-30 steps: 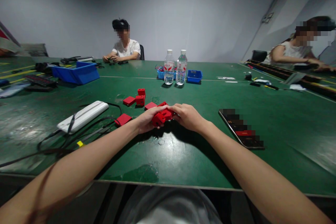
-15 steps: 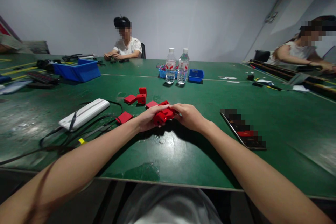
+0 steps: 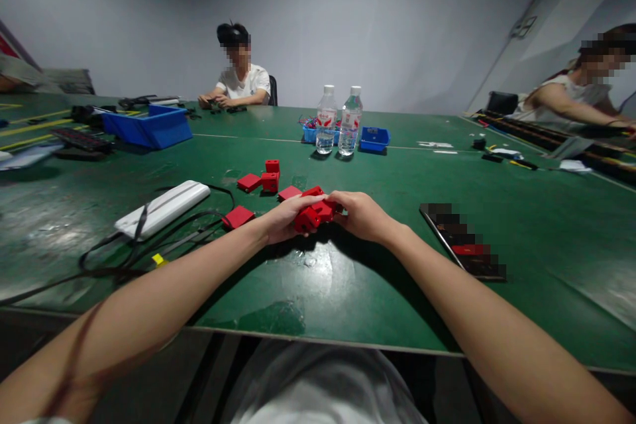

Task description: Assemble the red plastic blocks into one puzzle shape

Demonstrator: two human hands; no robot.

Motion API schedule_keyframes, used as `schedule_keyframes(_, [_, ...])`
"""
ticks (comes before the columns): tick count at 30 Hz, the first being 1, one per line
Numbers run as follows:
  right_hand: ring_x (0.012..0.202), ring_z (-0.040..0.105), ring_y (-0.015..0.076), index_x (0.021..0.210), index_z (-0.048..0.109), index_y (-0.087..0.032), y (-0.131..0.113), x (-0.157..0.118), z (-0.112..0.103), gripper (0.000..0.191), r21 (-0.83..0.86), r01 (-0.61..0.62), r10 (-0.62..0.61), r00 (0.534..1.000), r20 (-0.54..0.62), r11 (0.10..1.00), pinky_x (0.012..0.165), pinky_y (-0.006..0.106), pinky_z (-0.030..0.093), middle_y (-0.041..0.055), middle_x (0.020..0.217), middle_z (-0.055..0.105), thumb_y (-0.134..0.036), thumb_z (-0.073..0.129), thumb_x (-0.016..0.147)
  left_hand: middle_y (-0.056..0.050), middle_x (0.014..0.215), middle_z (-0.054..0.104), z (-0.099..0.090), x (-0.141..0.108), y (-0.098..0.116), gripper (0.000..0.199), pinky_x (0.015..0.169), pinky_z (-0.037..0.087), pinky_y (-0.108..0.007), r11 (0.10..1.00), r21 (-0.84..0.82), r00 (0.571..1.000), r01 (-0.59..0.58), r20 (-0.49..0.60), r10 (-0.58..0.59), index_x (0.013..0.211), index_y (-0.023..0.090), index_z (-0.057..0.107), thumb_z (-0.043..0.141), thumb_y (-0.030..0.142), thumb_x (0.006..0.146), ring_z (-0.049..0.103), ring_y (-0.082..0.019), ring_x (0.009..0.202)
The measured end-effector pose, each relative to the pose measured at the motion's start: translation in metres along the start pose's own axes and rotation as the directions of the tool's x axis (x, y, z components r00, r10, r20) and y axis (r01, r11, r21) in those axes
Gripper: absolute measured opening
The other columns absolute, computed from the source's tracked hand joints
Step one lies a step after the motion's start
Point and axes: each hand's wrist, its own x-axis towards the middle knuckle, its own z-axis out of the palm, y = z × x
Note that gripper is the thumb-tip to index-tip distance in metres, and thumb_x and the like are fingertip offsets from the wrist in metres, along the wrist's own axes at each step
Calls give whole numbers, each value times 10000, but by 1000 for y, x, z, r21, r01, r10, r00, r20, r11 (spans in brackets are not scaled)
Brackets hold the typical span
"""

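Between my hands, just above the green table (image 3: 298, 291), is a cluster of red blocks (image 3: 317, 210). My left hand (image 3: 285, 220) is wrapped round its left side, the thumb lying across the top. From the right, the fingertips of my right hand (image 3: 360, 214) pinch the same cluster. Part of the blocks is hidden by the fingers. A flat red piece (image 3: 289, 193) lies just behind my left hand, and another flat red piece (image 3: 238, 217) lies to its left. Farther back, small red blocks (image 3: 269, 181) sit beside a third flat red piece (image 3: 249, 182).
A white power bank (image 3: 163, 209) with black cables lies left, a phone (image 3: 462, 242) right. Two water bottles (image 3: 326, 120) stand behind, near a small blue tray (image 3: 374, 139). A larger blue bin (image 3: 149, 128) is back left. Two people sit across and at right.
The view has shifted slightly, so the table things appear a little higher and to the right. Both hands keep their hold on the red cluster, with hardly any change.
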Motion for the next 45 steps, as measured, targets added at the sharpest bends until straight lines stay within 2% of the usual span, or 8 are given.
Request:
schedule_keyframes(3, [712,624,139,1034,616,-173,2,0,-2,238,24,-8,7,1000,28,1000,650,230,417,44,857,705,-111,604,804,-5,623,636,0,-1,1,219,337,386,-179,1000,3,999,26,-29,-26,911,152,610,589,359,844,553,-101,409])
schedule_keyframes(10, [866,649,209,1226,568,-145,1,1,-4,326,-221,70,-64,997,33,973,785,331,437,125,1017,695,-173,511,907,-22,688,644,0,0,0,195,340,358,-165,988,-154,999,26,-20,-30,928,158,593,568,339,860,556,-98,447])
schedule_keyframes(13, [860,633,197,1327,494,-170,5,2,1,406,-119,50,-53,998,-20,992,764,316,467,121,1028,662,-196,491,921,-1,661,610,1,2,-5,216,350,379,-166,986,-116,992,-123,-46,119,948,157,574,605,342,840,539,-90,435])
schedule_keyframes(17, [894,601,183,1401,402,-215,6,2,3,517,86,150,-142,985,-97,985,795,311,491,109,1077,602,-206,517,896,29,657,590,3,4,-7,277,336,389,-176,960,-54,959,-274,-84,269,1021,200,527,628,371,827,532,-95,414])
schedule_keyframes(23, [972,560,210,1469,274,-164,-10,0,-3,723,185,155,-138,986,-97,970,899,375,477,114,1112,532,-334,594,844,-6,679,609,8,4,-4,371,327,376,-196,957,-153,965,-248,-120,231,1032,173,534,413,505,921,529,-100,393])
schedule_keyframes(28, [995,549,202,1494,213,-180,-12,0,-1,760,224,124,-107,991,-85,967,906,372,473,105,1145,507,-308,584,843,-8,684,615,12,1,-3,350,344,376,-196,958,-169,963,-230,-179,200,1062,176,524,371,468,946,535,-102,400])
schedule_keyframes(38, [1204,491,217,1486,238,-218,-18,0,1,597,258,131,-92,983,-159,957,1033,404,408,124,1304,471,-322,456,940,-11,706,628,7,2,-1,372,352,397,-203,952,-204,969,-228,-140,203,1045,172,561,397,486,934,550,-103,431])
schedule_keyframes(45, [1049,596,225,1395,397,-233,-14,0,4,474,104,129,-106,974,-201,986,891,383,516,125,1190,552,-332,467,937,9,675,600,6,4,-5,288,400,433,-187,957,-203,978,-207,-71,196,950,174,601,539,447,881,540,-83,461])
